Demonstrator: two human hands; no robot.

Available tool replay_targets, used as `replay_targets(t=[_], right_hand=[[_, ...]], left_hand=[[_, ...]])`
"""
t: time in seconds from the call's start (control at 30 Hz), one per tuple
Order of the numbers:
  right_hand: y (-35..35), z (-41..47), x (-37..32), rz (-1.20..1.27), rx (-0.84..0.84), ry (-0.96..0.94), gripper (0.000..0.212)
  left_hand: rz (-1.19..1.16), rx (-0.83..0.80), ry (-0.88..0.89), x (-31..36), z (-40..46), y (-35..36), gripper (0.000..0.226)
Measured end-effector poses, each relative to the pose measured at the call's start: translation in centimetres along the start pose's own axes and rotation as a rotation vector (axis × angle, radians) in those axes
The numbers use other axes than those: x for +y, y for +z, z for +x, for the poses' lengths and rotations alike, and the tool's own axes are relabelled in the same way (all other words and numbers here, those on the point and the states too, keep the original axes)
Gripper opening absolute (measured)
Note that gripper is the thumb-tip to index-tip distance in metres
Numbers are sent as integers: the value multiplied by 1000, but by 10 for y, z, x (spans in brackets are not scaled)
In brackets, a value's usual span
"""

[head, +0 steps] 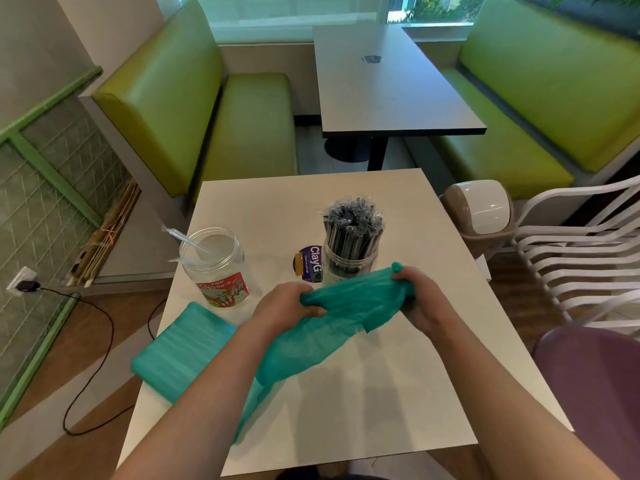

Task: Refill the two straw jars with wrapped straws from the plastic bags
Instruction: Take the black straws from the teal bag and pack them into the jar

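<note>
Both my hands hold a limp teal plastic bag (311, 344) above the white table (381, 393). My left hand (287, 303) grips its left part and my right hand (420, 299) grips its upper right end. A clear jar (216, 268) with a red label stands at the table's left, holding one or two clear wrapped straws. A second clear jar (349, 265) with a purple label stands behind my hands, packed with dark wrapped straws (353, 226). Another teal bag (180, 351), full and flat, lies at the table's left edge.
A small swing-lid bin (481, 216) stands right of the table, with white chairs (581, 258) beyond it. Green benches (221, 126) and a dark table (391, 84) are behind. A black cable (90, 358) runs across the floor at the left. A purple seat (595, 386) is at right.
</note>
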State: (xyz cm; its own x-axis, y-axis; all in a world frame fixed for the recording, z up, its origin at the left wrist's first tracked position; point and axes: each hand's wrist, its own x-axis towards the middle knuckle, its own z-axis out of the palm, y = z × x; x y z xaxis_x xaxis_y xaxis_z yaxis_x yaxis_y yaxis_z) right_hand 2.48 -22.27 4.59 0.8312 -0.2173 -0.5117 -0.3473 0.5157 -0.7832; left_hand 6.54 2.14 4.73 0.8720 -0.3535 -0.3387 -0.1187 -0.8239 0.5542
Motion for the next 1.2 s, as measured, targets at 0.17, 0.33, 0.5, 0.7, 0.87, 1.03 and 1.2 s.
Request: replay_targets(t=[0.17,0.33,0.5,0.7,0.87,1.03,1.2], right_hand=[[-4,-8,7,-93,-180,23,59],[4,-18,29,-283,-342,176,70],[-7,-12,13,-188,-190,127,18],[-17,-7,-10,-66,125,-52,18],[-6,-19,-17,-482,-58,-19,78],[6,-16,-18,-642,-109,-1,73],[-11,-11,-26,-397,-31,-83,14]], left_hand=[[-113,21,-63,-4,-3,3,32],[-178,37,-67,-1,-1,9,25],[-188,3,-89,-9,-5,7,37],[-123,-32,-108,-15,-7,9,42],[-55,-53,-107,-12,-7,11,45],[-10,-54,-63,-3,-5,13,43],[11,-64,-91,-6,-7,13,44]])
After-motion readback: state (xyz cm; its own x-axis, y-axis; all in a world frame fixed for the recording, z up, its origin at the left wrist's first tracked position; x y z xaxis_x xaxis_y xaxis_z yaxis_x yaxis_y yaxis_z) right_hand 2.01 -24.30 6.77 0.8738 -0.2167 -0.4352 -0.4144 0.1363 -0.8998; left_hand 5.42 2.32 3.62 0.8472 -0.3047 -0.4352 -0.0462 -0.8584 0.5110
